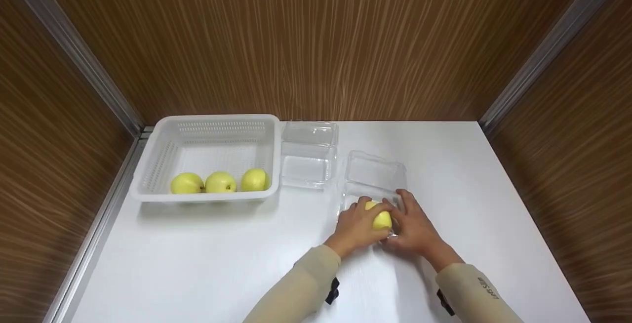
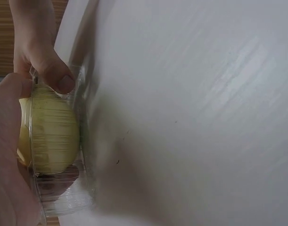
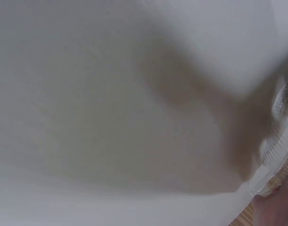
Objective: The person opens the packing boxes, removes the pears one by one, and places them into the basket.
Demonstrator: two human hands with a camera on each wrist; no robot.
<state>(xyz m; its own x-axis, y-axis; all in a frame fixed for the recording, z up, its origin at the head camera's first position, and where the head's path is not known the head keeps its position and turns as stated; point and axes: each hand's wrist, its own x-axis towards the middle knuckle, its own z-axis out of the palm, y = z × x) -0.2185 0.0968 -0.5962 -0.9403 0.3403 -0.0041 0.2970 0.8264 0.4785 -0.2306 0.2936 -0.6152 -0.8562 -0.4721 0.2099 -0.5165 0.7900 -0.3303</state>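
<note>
In the head view my left hand holds a yellow-green apple down in the near half of a clear plastic clamshell box. The box's lid lies folded back, away from me. My right hand grips the right side of that box, its thumb and fingers spread along the wall. Through the ribbed plastic, the left wrist view shows the apple inside, with the right thumb against the outside of the wall. Only the box's edge and part of a hand appear in the right wrist view.
A white perforated basket stands at the back left with three yellow-green apples along its near side. Beside it lies a second clear clamshell box, opened flat. Wood-grain panels enclose the white table at the back and sides.
</note>
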